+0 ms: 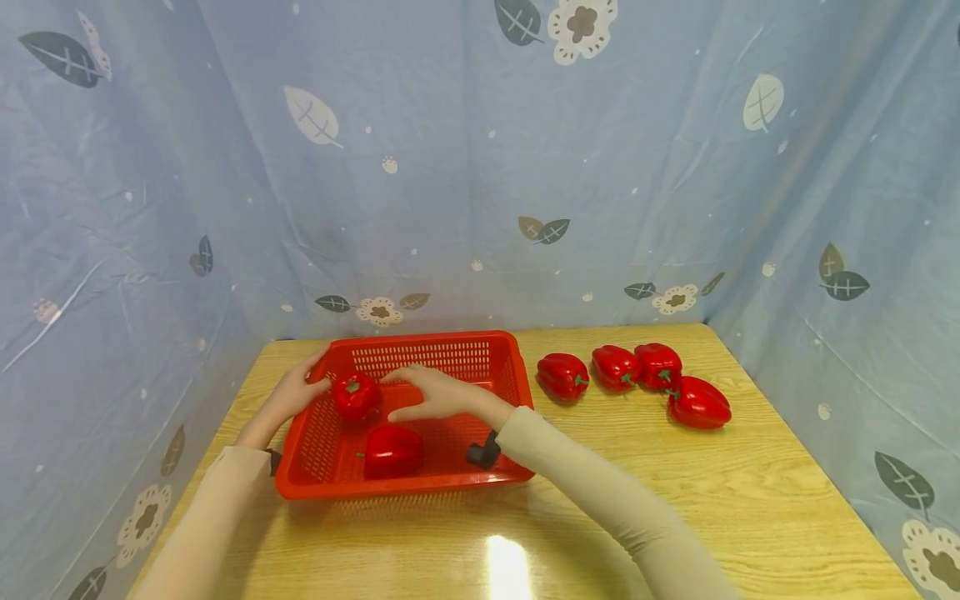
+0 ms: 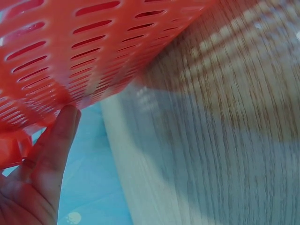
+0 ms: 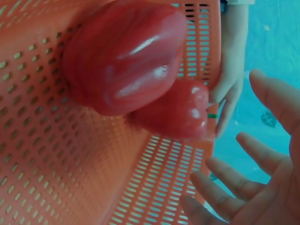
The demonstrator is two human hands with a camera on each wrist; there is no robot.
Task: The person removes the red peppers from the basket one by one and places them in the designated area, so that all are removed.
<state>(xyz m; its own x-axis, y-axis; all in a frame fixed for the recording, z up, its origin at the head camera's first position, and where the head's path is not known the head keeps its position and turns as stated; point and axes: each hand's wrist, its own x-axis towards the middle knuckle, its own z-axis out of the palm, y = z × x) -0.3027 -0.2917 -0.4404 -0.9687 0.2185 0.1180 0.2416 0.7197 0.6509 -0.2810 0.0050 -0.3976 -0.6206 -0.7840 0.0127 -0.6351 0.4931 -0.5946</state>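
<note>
A red plastic basket (image 1: 420,483) with slotted walls stands on the table. At its left rim is my left hand (image 1: 296,392), gripping the rim with the thumb reaching inward and a finger (image 2: 58,140) along the slotted outer wall. One red bell pepper (image 1: 356,394) stands inside near that thumb, stem up. Another bell pepper (image 1: 393,450) lies on its side toward the front wall. Over the basket, my right hand (image 1: 435,393) holds nothing, its fingers spread toward the upright pepper. The right wrist view shows the fingertips (image 3: 213,164) apart from both peppers.
Right of the basket, several more red bell peppers (image 1: 562,377) lie on the wooden table (image 1: 637,467). A patterned blue curtain (image 1: 480,208) surrounds the table at the back and sides. A dark wrist camera (image 1: 483,452) hangs under my right wrist, over the basket.
</note>
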